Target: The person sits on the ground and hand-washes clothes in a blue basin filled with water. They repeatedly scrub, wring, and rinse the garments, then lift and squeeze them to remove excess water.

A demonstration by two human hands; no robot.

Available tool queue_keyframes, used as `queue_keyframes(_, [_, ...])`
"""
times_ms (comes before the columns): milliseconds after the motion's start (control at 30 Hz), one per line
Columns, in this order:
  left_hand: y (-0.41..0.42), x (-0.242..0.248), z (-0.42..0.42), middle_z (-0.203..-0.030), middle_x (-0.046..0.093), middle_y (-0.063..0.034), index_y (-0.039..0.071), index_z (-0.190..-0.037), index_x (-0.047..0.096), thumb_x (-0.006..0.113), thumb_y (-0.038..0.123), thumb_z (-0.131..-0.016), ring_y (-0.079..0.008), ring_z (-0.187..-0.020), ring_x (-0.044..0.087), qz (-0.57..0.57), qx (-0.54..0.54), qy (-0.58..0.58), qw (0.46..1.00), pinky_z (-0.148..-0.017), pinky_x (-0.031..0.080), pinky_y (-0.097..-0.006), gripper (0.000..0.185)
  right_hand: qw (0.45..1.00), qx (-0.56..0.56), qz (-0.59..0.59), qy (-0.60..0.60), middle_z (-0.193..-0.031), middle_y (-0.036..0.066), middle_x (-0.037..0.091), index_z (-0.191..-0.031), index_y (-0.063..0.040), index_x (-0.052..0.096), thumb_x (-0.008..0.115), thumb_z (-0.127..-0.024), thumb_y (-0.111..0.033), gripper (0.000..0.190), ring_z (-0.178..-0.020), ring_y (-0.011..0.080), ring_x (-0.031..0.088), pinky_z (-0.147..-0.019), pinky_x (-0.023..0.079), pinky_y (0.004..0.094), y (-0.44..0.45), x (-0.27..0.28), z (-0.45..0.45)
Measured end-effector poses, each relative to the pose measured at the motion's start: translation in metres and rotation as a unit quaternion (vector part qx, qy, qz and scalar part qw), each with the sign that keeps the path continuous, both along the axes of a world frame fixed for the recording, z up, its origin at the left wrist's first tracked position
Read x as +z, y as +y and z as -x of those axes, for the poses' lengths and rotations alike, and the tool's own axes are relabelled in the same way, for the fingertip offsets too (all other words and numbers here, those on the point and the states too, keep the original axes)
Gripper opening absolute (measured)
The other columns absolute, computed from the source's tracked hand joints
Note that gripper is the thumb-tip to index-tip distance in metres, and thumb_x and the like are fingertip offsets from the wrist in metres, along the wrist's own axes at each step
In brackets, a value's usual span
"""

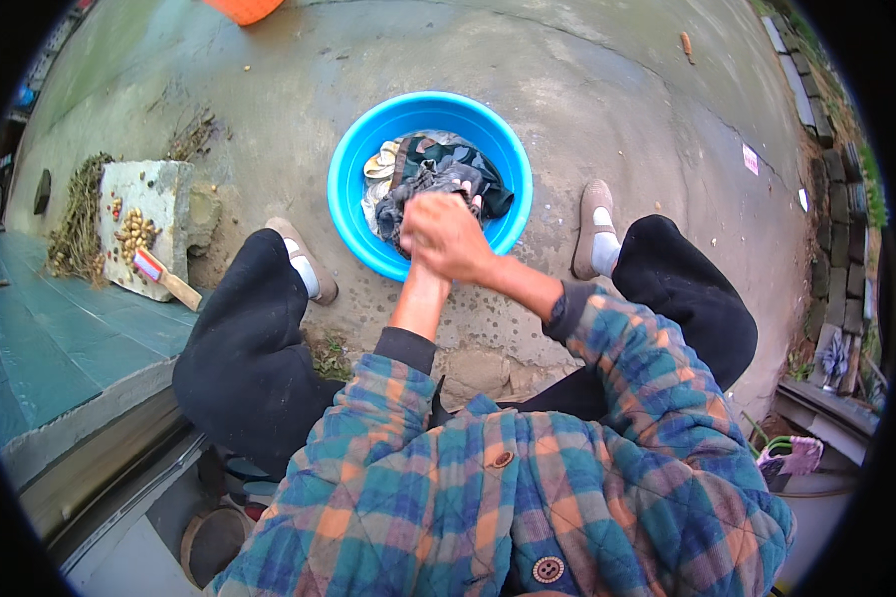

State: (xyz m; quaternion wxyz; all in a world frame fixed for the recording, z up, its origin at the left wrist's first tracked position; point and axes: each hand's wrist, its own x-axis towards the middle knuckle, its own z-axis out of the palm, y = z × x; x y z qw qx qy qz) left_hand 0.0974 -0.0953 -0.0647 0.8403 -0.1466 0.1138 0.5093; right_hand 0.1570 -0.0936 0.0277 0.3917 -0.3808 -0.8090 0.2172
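Note:
My right hand (448, 230) reaches across and is wrapped around my left wrist, above a round blue plastic basin (341, 190). Most of my left hand (423, 267) is hidden beneath it. A few fingertips show beyond, against dark grey wet cloth (455, 175); whether they grip it I cannot tell. Bunched in the basin with the grey cloth are a dark patterned garment (485, 160) and a whitish-yellow cloth (381, 160). Some cloudy water appears around the fabric. Both plaid sleeves end in dark cuffs near my wrists.
The basin stands on wet concrete (545, 112) between my feet. At left, a scrub brush (166, 277) rests against a pale block (168, 179) bearing small round produce (136, 233), beside dried plants (78, 224). Green tiles (37, 321) lie nearer. An orange container (246, 7) is at the top.

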Motion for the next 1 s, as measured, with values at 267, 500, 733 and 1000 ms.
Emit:
queue_keyframes(267, [0.024, 0.075, 0.016, -0.135, 0.057, -0.0129, 0.009, -0.134, 0.052, 0.043, 0.042, -0.102, -0.0292, -0.127, 0.052, -0.023, 0.026, -0.156, 0.987, -0.111, 0.038, -0.0485, 0.047, 0.979, -0.185, 0.079, 0.016, -0.092, 0.006, 0.062, -0.088, -0.015, 0.067, 0.068, -0.084, -0.035, 0.021, -0.094, 0.0288, 0.059, -0.082, 0.045, 0.0459, 0.032, 0.050, 0.011])
queue_keyframes(500, [0.012, 0.104, 0.028, -0.138, 0.056, -0.0139, 0.008, -0.131, 0.055, 0.049, 0.038, -0.101, -0.0278, -0.125, 0.054, -0.044, -0.008, 0.089, 0.995, -0.110, 0.040, -0.0470, 0.043, 0.979, -0.200, -0.018, 0.018, -0.098, 0.010, 0.065, -0.085, -0.013, 0.065, 0.064, -0.087, -0.033, 0.021, -0.105, 0.0323, 0.061, -0.083, 0.044, 0.0476, 0.039, 0.069, 0.006])
queue_keyframes(733, [-0.003, 0.116, 0.035, -0.139, 0.053, -0.0133, 0.006, -0.134, 0.052, 0.041, 0.032, -0.105, -0.0286, -0.128, 0.051, -0.017, 0.030, 0.053, 0.998, -0.111, 0.039, -0.0459, 0.041, 0.987, -0.160, -0.012, 0.023, -0.102, 0.009, 0.066, -0.093, -0.013, 0.068, 0.065, -0.085, -0.031, 0.020, -0.101, 0.0312, 0.063, -0.087, 0.050, 0.0460, -0.007, 0.058, 0.032])
queue_keyframes(1000, [0.007, 0.105, 0.037, -0.142, 0.052, -0.0110, 0.009, -0.140, 0.047, 0.037, 0.037, -0.106, -0.0266, -0.131, 0.049, 0.003, 0.027, 0.071, 0.997, -0.113, 0.038, -0.0440, 0.045, 0.964, -0.240, 0.111, -0.025, -0.099, 0.010, 0.062, -0.090, -0.011, 0.066, 0.070, -0.081, -0.026, 0.018, -0.098, 0.0304, 0.060, -0.085, 0.049, 0.0447, 0.048, 0.041, 0.025])
